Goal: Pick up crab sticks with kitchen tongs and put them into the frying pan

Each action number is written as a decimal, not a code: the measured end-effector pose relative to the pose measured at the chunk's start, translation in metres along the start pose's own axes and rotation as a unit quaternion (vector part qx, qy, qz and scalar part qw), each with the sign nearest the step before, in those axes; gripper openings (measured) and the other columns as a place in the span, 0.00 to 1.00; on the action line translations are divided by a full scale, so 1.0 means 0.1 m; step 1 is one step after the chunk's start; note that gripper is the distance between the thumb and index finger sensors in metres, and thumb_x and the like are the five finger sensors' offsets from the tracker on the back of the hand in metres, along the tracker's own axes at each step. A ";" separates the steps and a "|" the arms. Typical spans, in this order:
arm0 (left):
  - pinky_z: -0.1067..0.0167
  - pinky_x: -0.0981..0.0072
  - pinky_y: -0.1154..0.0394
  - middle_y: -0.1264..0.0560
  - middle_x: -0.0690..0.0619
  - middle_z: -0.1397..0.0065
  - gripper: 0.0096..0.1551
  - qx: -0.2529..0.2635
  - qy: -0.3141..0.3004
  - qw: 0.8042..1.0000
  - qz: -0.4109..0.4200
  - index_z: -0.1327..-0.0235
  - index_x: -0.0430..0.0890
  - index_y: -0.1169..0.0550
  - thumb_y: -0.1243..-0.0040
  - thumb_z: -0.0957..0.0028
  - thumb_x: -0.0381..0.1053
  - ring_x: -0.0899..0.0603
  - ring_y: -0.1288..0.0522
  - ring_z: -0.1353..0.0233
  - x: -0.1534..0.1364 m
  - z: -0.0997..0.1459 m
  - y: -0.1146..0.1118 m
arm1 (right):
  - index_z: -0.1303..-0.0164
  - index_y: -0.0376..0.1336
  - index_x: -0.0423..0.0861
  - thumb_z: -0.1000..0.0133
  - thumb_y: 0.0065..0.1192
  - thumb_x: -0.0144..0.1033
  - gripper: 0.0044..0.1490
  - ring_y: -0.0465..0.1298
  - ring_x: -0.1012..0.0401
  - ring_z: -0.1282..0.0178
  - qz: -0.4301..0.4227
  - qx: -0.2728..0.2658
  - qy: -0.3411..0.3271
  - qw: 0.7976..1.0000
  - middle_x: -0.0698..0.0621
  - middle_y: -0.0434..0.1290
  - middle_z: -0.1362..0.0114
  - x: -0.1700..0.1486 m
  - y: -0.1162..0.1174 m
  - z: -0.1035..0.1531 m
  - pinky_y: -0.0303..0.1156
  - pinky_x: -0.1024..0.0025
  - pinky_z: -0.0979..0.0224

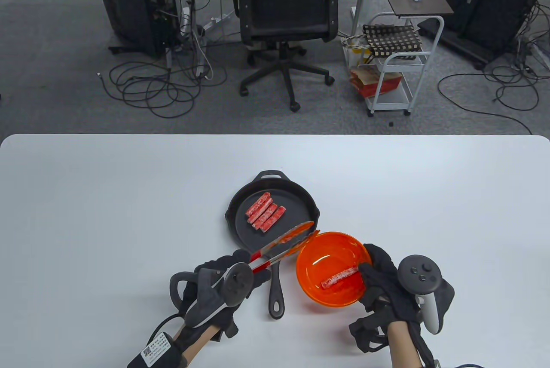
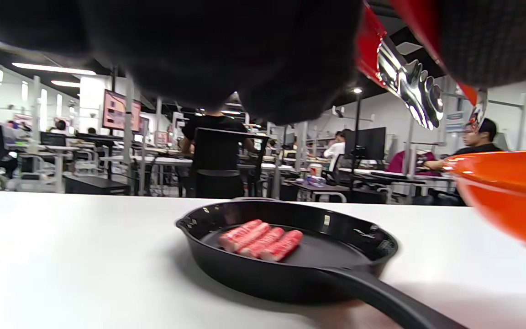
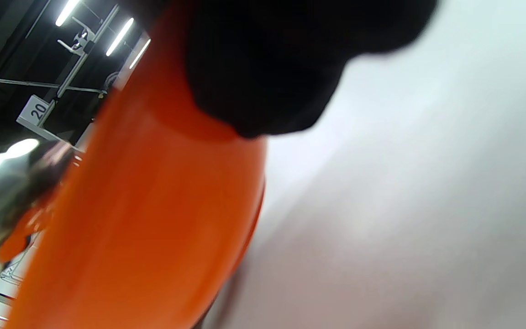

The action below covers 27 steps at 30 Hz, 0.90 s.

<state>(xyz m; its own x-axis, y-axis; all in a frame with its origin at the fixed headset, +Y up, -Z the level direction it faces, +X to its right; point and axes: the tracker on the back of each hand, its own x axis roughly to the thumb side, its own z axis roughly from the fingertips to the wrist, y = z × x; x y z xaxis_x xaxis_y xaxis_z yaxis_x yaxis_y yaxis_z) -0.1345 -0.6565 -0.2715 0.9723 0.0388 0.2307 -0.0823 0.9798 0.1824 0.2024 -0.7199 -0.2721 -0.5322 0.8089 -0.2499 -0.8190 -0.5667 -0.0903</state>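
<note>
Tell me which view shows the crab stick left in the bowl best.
Table view: the crab stick lies in plain sight inside the orange bowl, seen from above. The left wrist view catches only the bowl's outer wall; the right wrist view shows just a blurred orange side. Neither shows the stick.

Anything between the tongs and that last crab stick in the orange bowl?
Only the bowl's near rim. The tongs, held by the left hand, end at that rim; the crab stick lies uncovered beside the right hand's fingers.
</note>
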 end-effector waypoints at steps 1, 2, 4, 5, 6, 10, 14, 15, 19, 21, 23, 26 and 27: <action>0.73 0.54 0.17 0.11 0.62 0.71 0.48 -0.003 -0.007 1.000 0.002 0.51 0.45 0.13 0.37 0.64 0.83 0.52 0.15 0.81 0.03 0.01 0.00 | 0.20 0.57 0.42 0.39 0.56 0.31 0.34 0.83 0.58 0.73 0.000 0.000 0.000 1.000 0.38 0.74 0.30 0.00 0.00 0.00 0.82 0.83 0.76; 0.73 0.55 0.17 0.11 0.62 0.72 0.48 -0.010 -0.017 1.000 0.002 0.51 0.45 0.13 0.37 0.64 0.83 0.52 0.15 0.81 0.07 0.03 0.00 | 0.20 0.57 0.42 0.39 0.57 0.31 0.34 0.83 0.58 0.73 -0.001 0.000 0.000 1.000 0.38 0.74 0.30 0.00 0.01 0.00 0.82 0.83 0.76; 0.72 0.54 0.17 0.11 0.62 0.71 0.48 -0.021 -0.033 0.999 0.002 0.51 0.45 0.13 0.38 0.64 0.83 0.52 0.15 0.81 0.14 0.06 -0.01 | 0.20 0.57 0.42 0.39 0.57 0.31 0.34 0.83 0.58 0.73 -0.001 0.000 -0.001 1.000 0.38 0.74 0.30 0.01 0.01 0.00 0.82 0.83 0.76; 0.72 0.54 0.17 0.11 0.62 0.71 0.48 -0.027 -0.041 0.999 0.004 0.51 0.45 0.13 0.38 0.64 0.83 0.52 0.15 0.81 0.18 0.08 -0.02 | 0.20 0.57 0.42 0.39 0.57 0.31 0.34 0.83 0.58 0.73 -0.001 0.000 -0.001 1.000 0.38 0.74 0.30 0.01 0.01 0.01 0.82 0.83 0.76; 0.72 0.54 0.17 0.11 0.62 0.71 0.48 -0.035 -0.046 0.998 0.003 0.51 0.45 0.13 0.38 0.64 0.83 0.52 0.15 0.81 0.22 0.09 -0.04 | 0.20 0.57 0.42 0.39 0.57 0.31 0.34 0.83 0.58 0.73 -0.001 0.000 -0.001 1.000 0.39 0.74 0.30 0.01 0.01 0.01 0.82 0.83 0.76; 0.72 0.54 0.17 0.11 0.62 0.71 0.48 -0.040 -0.057 0.998 0.001 0.51 0.45 0.13 0.38 0.63 0.83 0.52 0.15 0.81 0.33 0.12 -0.09 | 0.20 0.57 0.42 0.39 0.57 0.31 0.34 0.83 0.58 0.73 0.001 0.001 -0.001 1.000 0.38 0.74 0.30 0.01 0.02 0.01 0.82 0.83 0.76; 0.72 0.54 0.17 0.11 0.61 0.71 0.48 -0.060 -0.062 0.996 0.008 0.51 0.45 0.13 0.38 0.63 0.83 0.52 0.15 0.81 0.38 0.12 -0.13 | 0.20 0.58 0.42 0.39 0.57 0.31 0.34 0.83 0.58 0.73 0.000 0.002 -0.001 1.000 0.38 0.74 0.30 0.01 0.02 0.01 0.82 0.83 0.76; 0.72 0.54 0.17 0.11 0.61 0.71 0.48 -0.064 -0.063 0.996 0.008 0.51 0.45 0.13 0.38 0.63 0.83 0.52 0.15 0.81 0.39 0.12 -0.15 | 0.20 0.58 0.42 0.39 0.57 0.31 0.34 0.83 0.58 0.73 0.000 0.002 -0.001 1.000 0.39 0.74 0.30 0.01 0.02 0.01 0.82 0.83 0.76; 0.72 0.54 0.17 0.11 0.61 0.71 0.48 -0.078 -0.063 0.995 0.004 0.51 0.45 0.13 0.38 0.63 0.83 0.52 0.15 0.81 0.42 0.12 -0.17 | 0.20 0.58 0.42 0.39 0.57 0.31 0.34 0.83 0.58 0.73 -0.002 0.002 0.000 1.000 0.39 0.74 0.30 0.01 0.02 0.01 0.82 0.82 0.76; 0.72 0.54 0.17 0.11 0.61 0.71 0.48 -0.081 -0.063 0.995 0.003 0.51 0.45 0.13 0.38 0.63 0.83 0.52 0.15 0.81 0.43 0.12 -0.17 | 0.20 0.58 0.41 0.39 0.57 0.31 0.34 0.83 0.58 0.73 -0.004 0.000 0.000 1.000 0.39 0.74 0.30 0.01 0.01 0.01 0.82 0.82 0.76; 0.72 0.54 0.17 0.11 0.61 0.71 0.48 -0.084 -0.063 0.994 0.001 0.51 0.44 0.13 0.38 0.63 0.83 0.52 0.15 0.81 0.43 0.12 -0.16 | 0.20 0.58 0.41 0.39 0.57 0.31 0.34 0.83 0.57 0.73 -0.004 -0.001 0.000 1.000 0.39 0.74 0.30 0.01 0.01 0.01 0.82 0.82 0.76; 0.72 0.54 0.17 0.11 0.61 0.72 0.48 -0.091 -0.063 0.994 -0.002 0.51 0.44 0.13 0.37 0.63 0.82 0.52 0.15 0.81 0.43 0.12 -0.16 | 0.20 0.59 0.41 0.39 0.57 0.31 0.34 0.83 0.57 0.73 -0.005 -0.003 -0.001 1.000 0.38 0.74 0.30 0.00 0.00 0.01 0.82 0.82 0.76; 0.72 0.54 0.17 0.11 0.61 0.72 0.48 -0.094 -0.062 0.994 -0.004 0.51 0.45 0.13 0.37 0.63 0.82 0.52 0.15 0.81 0.43 0.12 -0.16 | 0.20 0.59 0.41 0.39 0.57 0.31 0.34 0.83 0.57 0.73 -0.003 -0.003 -0.001 1.000 0.39 0.74 0.30 0.00 0.00 0.01 0.82 0.82 0.76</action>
<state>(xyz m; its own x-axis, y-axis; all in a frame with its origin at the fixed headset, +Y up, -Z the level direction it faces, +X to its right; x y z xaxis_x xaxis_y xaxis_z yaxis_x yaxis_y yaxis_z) -0.0936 -0.6726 -0.2534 0.9371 0.0184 0.3486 -0.0219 0.9997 0.0063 0.2020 -0.7197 -0.2717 -0.5279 0.8126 -0.2471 -0.8207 -0.5629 -0.0978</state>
